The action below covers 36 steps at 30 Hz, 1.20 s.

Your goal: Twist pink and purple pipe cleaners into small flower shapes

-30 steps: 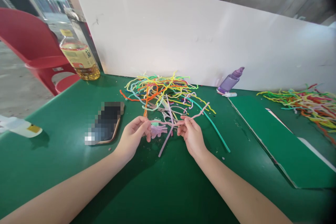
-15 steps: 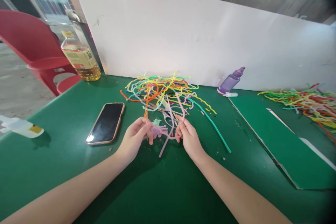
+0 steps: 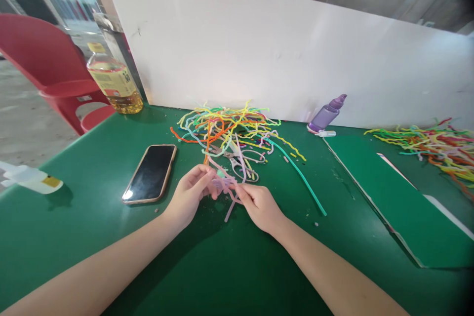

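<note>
My left hand [image 3: 194, 185] pinches a small purple bundle of bent pipe cleaners [image 3: 222, 185], partly hidden by the fingers. Close beside it, my right hand [image 3: 259, 202] has thumb and forefinger closed on a pink pipe cleaner [image 3: 222, 164] that loops at the bundle. Behind the hands lie scissors [image 3: 237, 164] with pale handles, half under a pile of coloured pipe cleaners [image 3: 225, 126]. A loose lilac pipe cleaner [image 3: 240, 155] runs past the scissors towards my fingers. Something mint green [image 3: 221, 173] shows just behind the bundle.
A phone [image 3: 150, 173] lies left of my hands, with a white glue bottle [image 3: 35, 179] farther left. An oil bottle [image 3: 114, 81] stands at the back left. Rightward are a purple bottle [image 3: 326, 116], a green board [image 3: 392, 197] and more pipe cleaners [image 3: 437, 145]. A white panel [image 3: 259, 49] borders the back.
My right hand has moved left and turned inward, close to my left hand. The pink pipe cleaner's free end has swung from the right to the left, over the bundle.
</note>
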Motion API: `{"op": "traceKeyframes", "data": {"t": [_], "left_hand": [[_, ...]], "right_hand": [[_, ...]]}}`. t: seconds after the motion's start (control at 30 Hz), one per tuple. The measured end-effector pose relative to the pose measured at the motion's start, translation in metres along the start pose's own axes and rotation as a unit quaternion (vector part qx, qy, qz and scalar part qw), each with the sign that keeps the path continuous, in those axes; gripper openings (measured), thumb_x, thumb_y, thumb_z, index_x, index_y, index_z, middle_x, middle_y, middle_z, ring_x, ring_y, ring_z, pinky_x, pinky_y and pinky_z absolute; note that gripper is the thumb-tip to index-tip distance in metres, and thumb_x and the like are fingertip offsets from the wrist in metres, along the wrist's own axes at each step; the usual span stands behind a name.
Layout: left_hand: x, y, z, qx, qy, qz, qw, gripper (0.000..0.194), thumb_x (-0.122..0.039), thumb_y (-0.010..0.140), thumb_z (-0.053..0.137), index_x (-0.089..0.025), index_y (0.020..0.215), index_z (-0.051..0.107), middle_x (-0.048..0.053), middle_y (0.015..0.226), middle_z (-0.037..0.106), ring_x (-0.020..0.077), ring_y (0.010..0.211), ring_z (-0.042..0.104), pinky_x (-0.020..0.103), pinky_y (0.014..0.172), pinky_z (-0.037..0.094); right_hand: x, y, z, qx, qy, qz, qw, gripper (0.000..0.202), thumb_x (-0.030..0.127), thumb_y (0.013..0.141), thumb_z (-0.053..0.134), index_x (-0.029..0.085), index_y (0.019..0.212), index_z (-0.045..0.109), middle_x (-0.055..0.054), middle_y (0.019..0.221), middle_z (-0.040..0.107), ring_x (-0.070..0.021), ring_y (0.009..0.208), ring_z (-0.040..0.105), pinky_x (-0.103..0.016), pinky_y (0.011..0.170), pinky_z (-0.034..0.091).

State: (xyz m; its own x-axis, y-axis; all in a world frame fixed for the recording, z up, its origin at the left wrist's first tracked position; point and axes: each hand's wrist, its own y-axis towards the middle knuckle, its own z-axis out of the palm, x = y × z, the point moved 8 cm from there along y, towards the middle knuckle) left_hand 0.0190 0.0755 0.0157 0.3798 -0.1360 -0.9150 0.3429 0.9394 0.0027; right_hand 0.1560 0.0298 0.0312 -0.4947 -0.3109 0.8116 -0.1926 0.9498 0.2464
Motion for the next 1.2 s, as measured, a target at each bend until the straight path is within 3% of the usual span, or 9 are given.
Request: {"op": "traceKeyframes", "data": {"t": [0.1, 0.2, 0.3, 0.47, 0.57, 0.77, 0.87, 1.03, 1.2], "left_hand": [[0.0, 0.001, -0.001, -0.003, -0.008, -0.001, 1.0, 0.009, -0.025, 0.084, 0.058, -0.017, 0.082, 0.055, -0.001, 0.078, 0.06, 0.0078, 0.056, 0.058, 0.023, 0.06, 0.047], [0.001, 0.002, -0.003, -0.008, -0.007, -0.004, 1.0, 0.009, -0.026, 0.084, 0.057, -0.017, 0.084, 0.057, 0.001, 0.089, 0.061, 0.0101, 0.061, 0.06, 0.028, 0.066, 0.05], [0.002, 0.002, -0.004, -0.015, -0.016, -0.007, 1.0, 0.01, -0.027, 0.083, 0.058, -0.017, 0.086, 0.057, 0.003, 0.089, 0.061, 0.0124, 0.065, 0.061, 0.029, 0.067, 0.05], [0.005, 0.002, -0.006, -0.013, -0.036, -0.011, 0.999, 0.007, -0.025, 0.084, 0.058, -0.018, 0.083, 0.056, -0.004, 0.056, 0.053, 0.0082, 0.053, 0.053, 0.022, 0.06, 0.046], [0.005, 0.002, -0.005, -0.006, -0.035, -0.017, 0.999, 0.007, -0.026, 0.084, 0.058, -0.019, 0.083, 0.056, -0.005, 0.054, 0.053, 0.0083, 0.053, 0.052, 0.021, 0.059, 0.046], [0.004, 0.002, -0.005, -0.009, -0.034, -0.017, 0.999, 0.008, -0.027, 0.084, 0.058, -0.019, 0.086, 0.057, 0.0, 0.075, 0.062, 0.0099, 0.059, 0.057, 0.027, 0.064, 0.049], [0.003, 0.002, -0.005, -0.013, -0.039, -0.013, 0.999, 0.01, -0.026, 0.083, 0.058, -0.018, 0.079, 0.056, 0.001, 0.088, 0.064, 0.0095, 0.059, 0.058, 0.028, 0.064, 0.05], [0.006, 0.002, -0.006, -0.008, -0.046, -0.019, 0.999, 0.009, -0.026, 0.085, 0.057, -0.017, 0.085, 0.058, -0.002, 0.065, 0.059, 0.0094, 0.056, 0.055, 0.026, 0.063, 0.049], [0.006, 0.003, -0.008, -0.017, -0.056, -0.017, 0.998, 0.008, -0.025, 0.083, 0.058, -0.017, 0.083, 0.058, -0.001, 0.076, 0.062, 0.0092, 0.058, 0.056, 0.026, 0.063, 0.049]], "right_hand": [[0.006, -0.001, 0.004, 0.028, -0.05, -0.02, 0.998, 0.038, 0.033, 0.093, 0.035, 0.018, 0.072, 0.063, 0.0, 0.059, 0.051, -0.0116, 0.053, 0.044, -0.023, 0.053, 0.031], [0.01, -0.001, 0.005, 0.047, -0.074, -0.037, 0.996, 0.04, 0.032, 0.094, 0.034, 0.016, 0.068, 0.059, 0.001, 0.058, 0.048, -0.0102, 0.053, 0.043, -0.023, 0.053, 0.031], [0.012, -0.001, 0.004, 0.045, -0.072, -0.044, 0.995, 0.038, 0.031, 0.095, 0.032, 0.017, 0.076, 0.061, 0.0, 0.062, 0.054, -0.0107, 0.055, 0.047, -0.023, 0.055, 0.034], [0.01, -0.002, 0.005, 0.042, -0.05, -0.043, 0.997, 0.036, 0.032, 0.095, 0.031, 0.019, 0.104, 0.063, -0.004, 0.079, 0.064, -0.0146, 0.069, 0.057, -0.024, 0.062, 0.042], [0.01, -0.002, 0.005, 0.045, -0.053, -0.049, 0.996, 0.035, 0.03, 0.095, 0.032, 0.02, 0.11, 0.061, -0.004, 0.077, 0.062, -0.0142, 0.068, 0.056, -0.024, 0.061, 0.04], [0.01, 0.0, 0.003, 0.035, -0.087, -0.051, 0.994, 0.031, 0.028, 0.093, 0.037, 0.017, 0.085, 0.065, 0.001, 0.062, 0.045, -0.0106, 0.057, 0.045, -0.023, 0.055, 0.034], [0.014, -0.001, 0.005, 0.042, -0.075, -0.065, 0.994, 0.029, 0.027, 0.093, 0.038, 0.017, 0.082, 0.063, 0.0, 0.065, 0.047, -0.0102, 0.059, 0.045, -0.023, 0.056, 0.035], [0.014, -0.001, 0.005, 0.042, -0.07, -0.073, 0.994, 0.027, 0.025, 0.093, 0.037, 0.017, 0.085, 0.062, 0.0, 0.07, 0.051, -0.0103, 0.063, 0.047, -0.023, 0.058, 0.035], [0.012, -0.001, 0.006, 0.049, -0.078, -0.07, 0.993, 0.029, 0.026, 0.094, 0.037, 0.017, 0.08, 0.061, -0.001, 0.069, 0.049, -0.011, 0.062, 0.047, -0.024, 0.058, 0.036]]}}
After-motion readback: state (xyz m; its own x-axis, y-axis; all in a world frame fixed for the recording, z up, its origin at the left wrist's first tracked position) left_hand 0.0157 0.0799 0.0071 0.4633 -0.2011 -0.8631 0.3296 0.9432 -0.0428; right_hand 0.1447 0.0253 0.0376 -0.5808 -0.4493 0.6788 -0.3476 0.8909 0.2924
